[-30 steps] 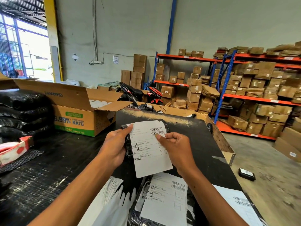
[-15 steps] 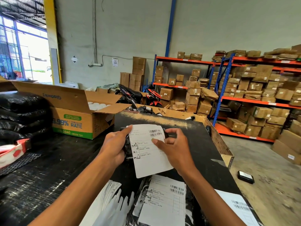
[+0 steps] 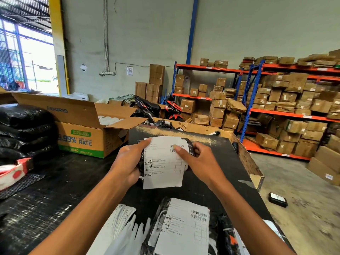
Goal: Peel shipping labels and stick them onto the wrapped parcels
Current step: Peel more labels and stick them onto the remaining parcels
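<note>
**Kid:** What is the person holding?

**Me:** A small black parcel [image 3: 189, 147]. It is wrapped in shiny black plastic. A white shipping label [image 3: 163, 162] lies over the front of it, so you only see bits of black at the sides.

**Kid:** Which hand has it?

**Me:** Both. The left hand [image 3: 127, 163] grips the left side of the parcel, fingers curled round it and thumb on the label's top corner. The right hand [image 3: 200, 162] holds the right side, with its thumb pressed flat on the label by the barcode.

**Kid:** Where is it?

**Me:** Up in the air, just above the black table [image 3: 55, 184], about in the middle.

**Kid:** Does the label stick all the way?

**Me:** The bottom part hangs below the parcel. I cannot tell how much is stuck down.

**Kid:** What is under the arms?

**Me:** Another black parcel with a label on it [image 3: 184, 230], lying on the table near the person. Just left of it is a white glove [image 3: 132, 236] on a stack of white sheets [image 3: 117, 218].

**Kid:** And that big box?

**Me:** An open cardboard box [image 3: 82, 133] on the left, with white round things inside. Black bags [image 3: 24, 133] are piled beside it. Far back stand orange shelves [image 3: 287, 115] full of brown boxes.
</note>
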### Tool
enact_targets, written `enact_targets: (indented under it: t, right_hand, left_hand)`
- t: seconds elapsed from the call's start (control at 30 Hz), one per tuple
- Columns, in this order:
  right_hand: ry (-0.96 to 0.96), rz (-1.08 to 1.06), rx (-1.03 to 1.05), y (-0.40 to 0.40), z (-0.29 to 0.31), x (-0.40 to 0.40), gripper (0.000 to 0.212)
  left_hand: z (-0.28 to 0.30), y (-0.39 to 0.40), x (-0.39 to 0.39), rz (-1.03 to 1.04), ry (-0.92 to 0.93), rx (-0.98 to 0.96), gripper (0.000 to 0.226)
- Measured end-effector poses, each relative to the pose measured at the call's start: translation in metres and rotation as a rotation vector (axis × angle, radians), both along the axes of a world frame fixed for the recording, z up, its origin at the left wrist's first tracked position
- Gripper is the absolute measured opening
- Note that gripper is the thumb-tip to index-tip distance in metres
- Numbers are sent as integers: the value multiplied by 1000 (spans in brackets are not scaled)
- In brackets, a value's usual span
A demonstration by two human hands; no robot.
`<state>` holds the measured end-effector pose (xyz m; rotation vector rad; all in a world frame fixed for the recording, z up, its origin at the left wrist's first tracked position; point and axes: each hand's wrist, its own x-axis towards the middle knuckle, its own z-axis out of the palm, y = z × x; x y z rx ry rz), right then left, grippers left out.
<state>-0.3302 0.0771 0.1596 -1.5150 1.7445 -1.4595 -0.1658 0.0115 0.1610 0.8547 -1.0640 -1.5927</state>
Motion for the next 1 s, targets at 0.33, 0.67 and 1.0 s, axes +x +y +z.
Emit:
enact_targets:
  t: [0.33,0.67,1.0]
  right_hand:
    - [-29,-102,137,-10,20,2,55]
    - [-405,-5,159,-11,21,-11,34]
    - [-420,70,72,-7,8,-12,35]
  left_hand:
    - [1,16,-1,25,-110,-252,30]
    - [-2,15,6,-187,-186,-349,30]
    - [0,11,4,-154,-15,-269,34]
